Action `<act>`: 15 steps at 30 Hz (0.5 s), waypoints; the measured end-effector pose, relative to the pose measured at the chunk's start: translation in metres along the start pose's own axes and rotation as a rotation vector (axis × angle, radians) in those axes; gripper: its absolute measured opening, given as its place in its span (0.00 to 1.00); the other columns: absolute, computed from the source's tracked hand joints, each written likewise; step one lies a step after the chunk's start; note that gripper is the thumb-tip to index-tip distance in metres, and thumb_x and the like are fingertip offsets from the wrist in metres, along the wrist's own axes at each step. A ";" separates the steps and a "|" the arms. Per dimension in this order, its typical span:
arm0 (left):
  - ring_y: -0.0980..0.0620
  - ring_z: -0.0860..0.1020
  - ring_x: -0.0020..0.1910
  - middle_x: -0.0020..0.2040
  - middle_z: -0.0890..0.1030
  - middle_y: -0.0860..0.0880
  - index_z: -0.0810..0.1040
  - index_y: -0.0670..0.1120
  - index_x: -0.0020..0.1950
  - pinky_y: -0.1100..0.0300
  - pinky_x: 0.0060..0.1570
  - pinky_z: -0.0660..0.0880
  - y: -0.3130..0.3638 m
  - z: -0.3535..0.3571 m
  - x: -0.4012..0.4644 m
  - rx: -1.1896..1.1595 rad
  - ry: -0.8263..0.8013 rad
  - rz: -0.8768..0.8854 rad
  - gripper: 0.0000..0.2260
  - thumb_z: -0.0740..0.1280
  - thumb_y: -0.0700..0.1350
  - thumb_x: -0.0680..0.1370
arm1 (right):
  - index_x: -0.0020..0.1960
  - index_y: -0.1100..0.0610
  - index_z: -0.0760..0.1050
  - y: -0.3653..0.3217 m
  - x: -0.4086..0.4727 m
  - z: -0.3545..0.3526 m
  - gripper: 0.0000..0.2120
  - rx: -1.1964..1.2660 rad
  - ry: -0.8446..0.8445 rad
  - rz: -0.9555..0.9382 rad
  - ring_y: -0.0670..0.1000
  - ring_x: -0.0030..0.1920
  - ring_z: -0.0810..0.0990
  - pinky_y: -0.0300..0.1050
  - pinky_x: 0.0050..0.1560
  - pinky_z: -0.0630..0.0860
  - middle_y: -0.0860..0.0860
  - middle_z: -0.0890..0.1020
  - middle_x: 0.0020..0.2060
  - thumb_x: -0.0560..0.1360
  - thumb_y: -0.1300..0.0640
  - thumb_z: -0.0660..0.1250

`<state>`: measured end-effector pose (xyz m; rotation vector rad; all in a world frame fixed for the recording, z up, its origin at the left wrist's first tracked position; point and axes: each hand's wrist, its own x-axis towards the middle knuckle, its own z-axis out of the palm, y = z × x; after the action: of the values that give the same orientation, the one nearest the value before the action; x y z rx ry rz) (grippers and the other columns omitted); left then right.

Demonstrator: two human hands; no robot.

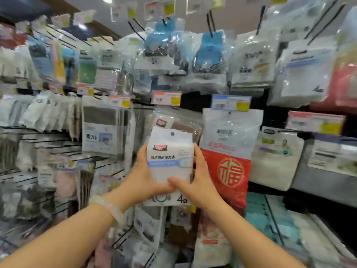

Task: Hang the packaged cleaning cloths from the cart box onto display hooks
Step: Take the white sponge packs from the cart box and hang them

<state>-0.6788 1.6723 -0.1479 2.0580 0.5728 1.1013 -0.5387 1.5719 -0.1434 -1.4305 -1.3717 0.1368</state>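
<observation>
Currently, the white cloth pack (170, 163) sits at centre frame, upright, with its long axis vertical and its hang hole (172, 134) at the top edge, facing away from me toward the display. I hold it in both hands: my left hand (143, 175) grips the left side and lower edge, my right hand (195, 176) clasps the right side, thumb across the lower front. Both hands sit below the hole, roughly level, so neither is clearly nearer the target. Directly behind and just above the pack hangs a brownish pack (185, 124), and above that a price tag (166, 98) marks the end of a hook; the hook tip itself is hidden, so I cannot tell whether the hole is already on it. To the right hangs a red-and-clear pack (229, 151). In my judgement, the hole must travel up and forward to meet that hook.
</observation>
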 end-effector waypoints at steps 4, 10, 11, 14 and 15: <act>0.68 0.72 0.52 0.57 0.67 0.63 0.48 0.63 0.59 0.80 0.38 0.71 0.079 0.080 0.013 -0.075 -0.064 0.149 0.46 0.81 0.49 0.58 | 0.73 0.38 0.46 -0.008 -0.023 -0.108 0.49 -0.104 0.112 -0.018 0.47 0.69 0.66 0.51 0.69 0.68 0.46 0.64 0.68 0.65 0.53 0.76; 0.62 0.75 0.56 0.59 0.71 0.57 0.49 0.56 0.67 0.68 0.55 0.73 0.179 0.157 0.034 -0.103 -0.122 0.314 0.48 0.81 0.47 0.60 | 0.75 0.45 0.47 -0.036 -0.045 -0.233 0.49 -0.162 0.247 -0.094 0.51 0.68 0.68 0.55 0.66 0.71 0.51 0.66 0.68 0.66 0.58 0.76; 0.62 0.74 0.55 0.58 0.71 0.59 0.47 0.58 0.67 0.70 0.54 0.72 0.195 0.164 0.038 -0.088 -0.124 0.332 0.49 0.80 0.49 0.59 | 0.74 0.43 0.48 -0.040 -0.047 -0.249 0.48 -0.173 0.266 -0.113 0.51 0.67 0.70 0.55 0.65 0.71 0.52 0.67 0.67 0.66 0.58 0.76; 0.64 0.72 0.55 0.58 0.70 0.59 0.47 0.60 0.64 0.70 0.55 0.71 0.235 0.180 0.054 -0.057 -0.120 0.412 0.48 0.80 0.51 0.59 | 0.70 0.35 0.48 -0.054 -0.045 -0.291 0.47 -0.199 0.315 -0.155 0.52 0.62 0.73 0.55 0.62 0.74 0.53 0.69 0.63 0.66 0.56 0.76; 0.60 0.72 0.57 0.59 0.70 0.56 0.48 0.58 0.65 0.66 0.57 0.71 0.246 0.183 0.060 -0.036 -0.111 0.430 0.48 0.80 0.51 0.59 | 0.70 0.34 0.48 -0.058 -0.041 -0.302 0.47 -0.208 0.328 -0.171 0.52 0.62 0.73 0.54 0.62 0.74 0.53 0.69 0.63 0.65 0.55 0.76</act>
<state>-0.4803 1.4836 0.0035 2.2535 0.0508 1.2120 -0.3772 1.3462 -0.0044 -1.4233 -1.2526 -0.3475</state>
